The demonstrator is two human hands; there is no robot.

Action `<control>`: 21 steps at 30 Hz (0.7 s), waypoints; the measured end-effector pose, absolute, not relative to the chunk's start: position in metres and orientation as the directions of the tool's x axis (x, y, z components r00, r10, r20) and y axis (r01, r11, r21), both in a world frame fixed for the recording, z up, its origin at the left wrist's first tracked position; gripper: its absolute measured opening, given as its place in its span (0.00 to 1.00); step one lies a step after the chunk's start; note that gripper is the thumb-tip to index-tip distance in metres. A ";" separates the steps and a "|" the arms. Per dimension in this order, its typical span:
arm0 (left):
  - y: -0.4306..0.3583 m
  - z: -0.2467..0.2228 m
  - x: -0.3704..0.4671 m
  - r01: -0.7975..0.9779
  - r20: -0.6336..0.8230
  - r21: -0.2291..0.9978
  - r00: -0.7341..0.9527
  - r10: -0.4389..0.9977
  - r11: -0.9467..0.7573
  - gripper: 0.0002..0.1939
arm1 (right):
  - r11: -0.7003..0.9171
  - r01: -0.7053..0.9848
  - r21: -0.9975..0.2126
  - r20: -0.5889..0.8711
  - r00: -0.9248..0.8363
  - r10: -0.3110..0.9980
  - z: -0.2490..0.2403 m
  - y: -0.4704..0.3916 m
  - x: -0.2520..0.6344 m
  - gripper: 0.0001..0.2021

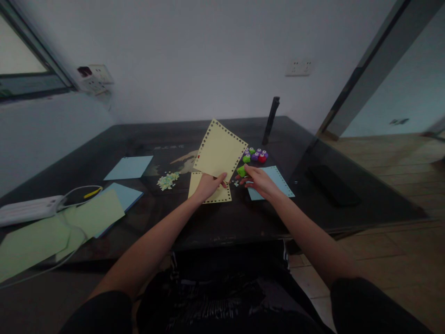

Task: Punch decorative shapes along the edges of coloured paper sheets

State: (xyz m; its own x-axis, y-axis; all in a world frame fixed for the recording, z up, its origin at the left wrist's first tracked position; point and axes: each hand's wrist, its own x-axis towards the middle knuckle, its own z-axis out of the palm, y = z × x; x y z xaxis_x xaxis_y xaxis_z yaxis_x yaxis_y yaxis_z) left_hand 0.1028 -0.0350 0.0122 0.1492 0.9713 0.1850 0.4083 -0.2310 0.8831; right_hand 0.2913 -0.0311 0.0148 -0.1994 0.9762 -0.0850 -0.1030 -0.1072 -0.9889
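My left hand grips the lower corner of a yellow sheet with small shapes punched along its edges, held tilted above the table. My right hand holds a green punch just right of the sheet's lower edge. Under my left hand lies another punched yellow sheet, partly covered. A light blue sheet with a punched border lies under and beside my right hand. Behind it sits a cluster of purple, green and red punches. A few tiny paper bits lie between my hands.
Punched-out paper bits form a pile left of centre. Blue paper, green sheets and a white power strip with cables lie at left. A black stick stands at the back; a dark flat object lies at right.
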 end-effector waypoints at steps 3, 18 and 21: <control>-0.034 0.010 0.102 0.410 0.195 0.879 0.159 0.968 -0.245 0.10 | -0.115 -0.115 -0.987 -0.089 -0.210 0.974 0.015 -0.031 0.292 0.18; -0.032 0.007 0.099 0.494 0.229 0.823 0.163 0.960 -0.281 0.15 | -0.165 -0.136 -0.977 -0.131 -0.227 0.965 0.011 -0.027 0.295 0.26; -0.031 0.006 0.099 0.513 0.258 0.802 0.167 0.952 -0.307 0.18 | -0.170 -0.151 -0.974 -0.133 -0.224 0.965 0.012 -0.028 0.295 0.26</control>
